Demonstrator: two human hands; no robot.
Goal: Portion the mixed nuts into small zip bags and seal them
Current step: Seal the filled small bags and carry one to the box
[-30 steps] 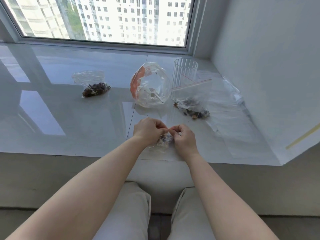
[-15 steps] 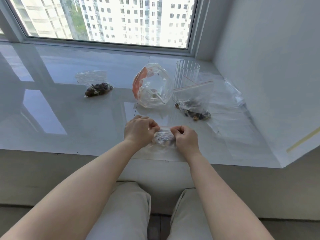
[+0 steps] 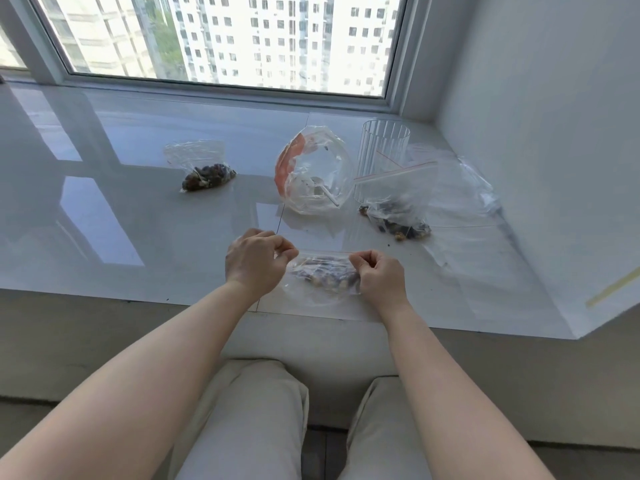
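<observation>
While your left hand [image 3: 258, 263] and right hand [image 3: 381, 280] each pinch its red-striped top edge, the small crinkled clear plastic zip bag [image 3: 322, 277] of lumpy brown nuts lies at lower centre on the glossy white sill [image 3: 138, 237].

A big window [image 3: 221, 36] fills the top of the view. Tall white buildings [image 3: 277, 39] with many small windows stand outside, and there is a bit of green that may be a tree [image 3: 166, 32]; it is too blurry to be sure. Bright daylight comes in. Under the window lies a wide, shiny white window sill [image 3: 104, 209]. It shines like a mirror and shows pale shapes of the window frame. A plain white wall [image 3: 554, 116] stands on the right side. Below the sill, the front is a dull grey-brown wall [image 3: 86, 341]. A dark floor [image 3: 322, 452] shows at the bottom.
</observation>
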